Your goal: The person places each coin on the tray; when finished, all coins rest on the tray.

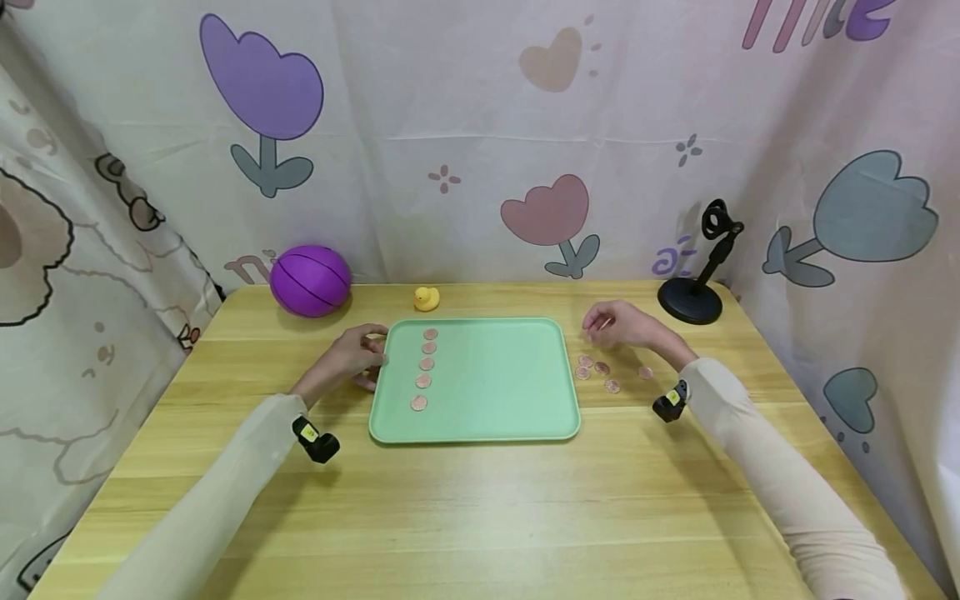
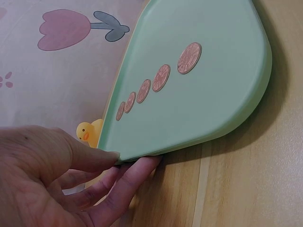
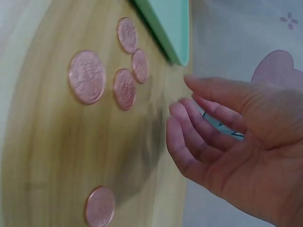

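A pale green tray (image 1: 495, 383) lies on the table, with several copper coins (image 1: 426, 364) in one column along its left part. At the tray's left edge my left hand (image 1: 360, 357) pinches the rim; the left wrist view shows the thumb (image 2: 102, 160) on top and the fingers against the side. More loose coins (image 1: 602, 367) lie on the wood to the right of the tray. Just beyond them, my right hand (image 1: 618, 323) hovers with fingers loosely bent. In the right wrist view, thumb and fingertips are apart, and no coin shows between them.
Behind the tray sits a yellow rubber duck (image 1: 427, 299). A purple ball (image 1: 311, 281) is at the back left, and a black stand (image 1: 690, 301) at the back right. A printed curtain (image 1: 450, 100) hangs behind the wooden table (image 1: 480, 517).
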`<state>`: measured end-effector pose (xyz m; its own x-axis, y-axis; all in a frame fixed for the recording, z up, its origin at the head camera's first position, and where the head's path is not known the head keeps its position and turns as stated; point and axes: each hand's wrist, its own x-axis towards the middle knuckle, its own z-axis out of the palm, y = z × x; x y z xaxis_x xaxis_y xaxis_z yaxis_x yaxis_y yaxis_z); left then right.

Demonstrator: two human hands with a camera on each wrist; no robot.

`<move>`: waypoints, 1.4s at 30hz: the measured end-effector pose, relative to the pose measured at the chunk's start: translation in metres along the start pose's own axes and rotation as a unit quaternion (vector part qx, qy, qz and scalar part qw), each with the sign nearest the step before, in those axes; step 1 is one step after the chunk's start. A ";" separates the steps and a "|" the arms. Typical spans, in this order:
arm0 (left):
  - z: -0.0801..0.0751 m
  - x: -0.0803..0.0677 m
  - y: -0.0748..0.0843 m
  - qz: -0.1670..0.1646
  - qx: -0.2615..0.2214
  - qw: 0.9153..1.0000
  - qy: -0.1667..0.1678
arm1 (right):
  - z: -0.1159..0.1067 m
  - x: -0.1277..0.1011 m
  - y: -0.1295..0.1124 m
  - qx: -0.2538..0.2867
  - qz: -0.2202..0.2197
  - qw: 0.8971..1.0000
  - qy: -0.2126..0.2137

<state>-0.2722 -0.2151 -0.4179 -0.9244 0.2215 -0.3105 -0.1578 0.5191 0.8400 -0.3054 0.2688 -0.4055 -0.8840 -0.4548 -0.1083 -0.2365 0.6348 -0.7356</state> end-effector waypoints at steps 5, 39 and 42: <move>-0.001 -0.003 0.002 0.001 -0.005 1.000 -0.005 | 0.005 -0.004 0.006 0.014 -0.034 0.997 -0.066; 0.001 0.003 -0.002 -0.004 0.000 1.000 0.006 | 0.023 0.004 -0.008 0.033 -0.021 0.999 -0.017; 0.001 0.003 -0.002 -0.005 0.001 1.000 0.007 | 0.029 0.007 -0.020 0.034 0.001 0.999 0.010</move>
<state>-0.2742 -0.2147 -0.4206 -0.9275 0.2057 -0.3121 -0.1658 0.5219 0.8367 -0.2955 0.2347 -0.4105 -0.8928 -0.4398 -0.0969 -0.2072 0.5922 -0.7787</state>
